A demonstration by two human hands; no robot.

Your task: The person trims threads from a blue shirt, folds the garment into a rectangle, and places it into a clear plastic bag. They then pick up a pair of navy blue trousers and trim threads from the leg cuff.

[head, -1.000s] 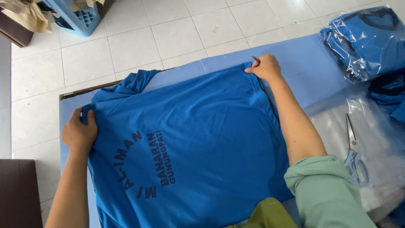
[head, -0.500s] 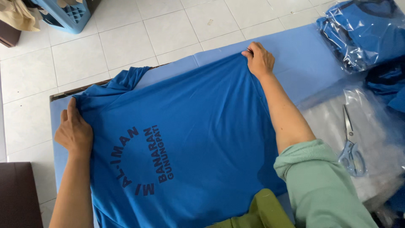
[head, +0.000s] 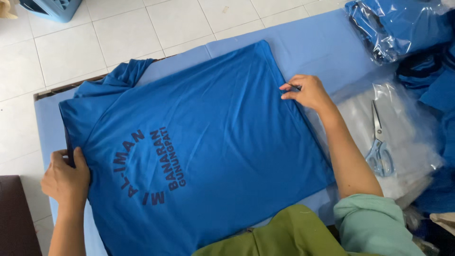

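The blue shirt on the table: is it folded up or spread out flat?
Spread flat. The blue shirt lies open, print up, on the table, each side edge pinched by the left hand and right hand.

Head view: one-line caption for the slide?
Left hand and right hand grip opposite edges of a blue T-shirt spread on a blue table, scissors nearby.

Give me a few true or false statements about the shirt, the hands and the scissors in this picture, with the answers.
1. The blue shirt lies flat on the blue table. True.
2. The right hand holds the scissors. False: it pinches the shirt's edge; the scissors lie apart on clear plastic bags.
3. The left hand grips the shirt's other edge. True.
4. The shirt is plain. False: it bears dark lettering.
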